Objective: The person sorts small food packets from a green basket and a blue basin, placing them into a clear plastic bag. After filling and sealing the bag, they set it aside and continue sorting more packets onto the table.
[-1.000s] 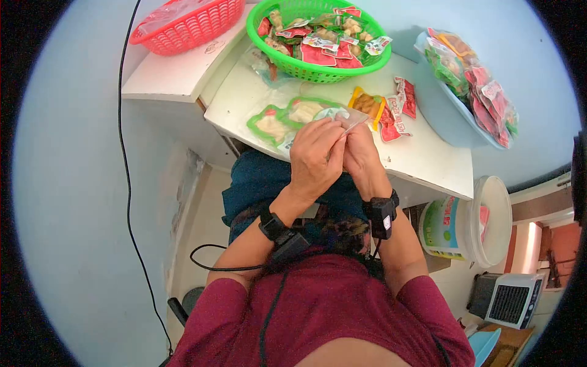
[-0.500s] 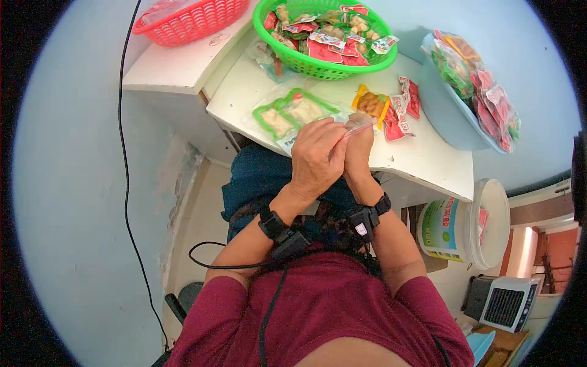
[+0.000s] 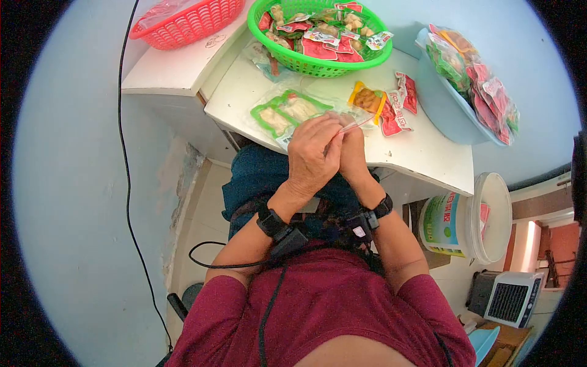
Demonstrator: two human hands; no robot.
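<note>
Both hands meet at the table's front edge, their fingers closed on the edge of a clear plastic bag [image 3: 358, 124]. My left hand [image 3: 316, 148] is on the left side of the picture, thumb pressed against the fingers. Beside it my right hand [image 3: 353, 148] has its fingers curled, partly hidden behind the other hand. Just beyond the hands lies a green-edged pack [image 3: 278, 121] with pale pieces inside. Right of it are a yellow packet [image 3: 369, 100] and red-and-white packets [image 3: 394, 116].
A green basket [image 3: 318, 66] full of small packets stands at the back of the white table [image 3: 428, 154]. A pale blue basin [image 3: 435, 113] with packets is at right, a red basket [image 3: 189, 27] at back left, a white bucket [image 3: 446, 225] below right.
The view has shifted slightly. Both hands remain together at the bag's edge, with only a small change in the fingers' position.
</note>
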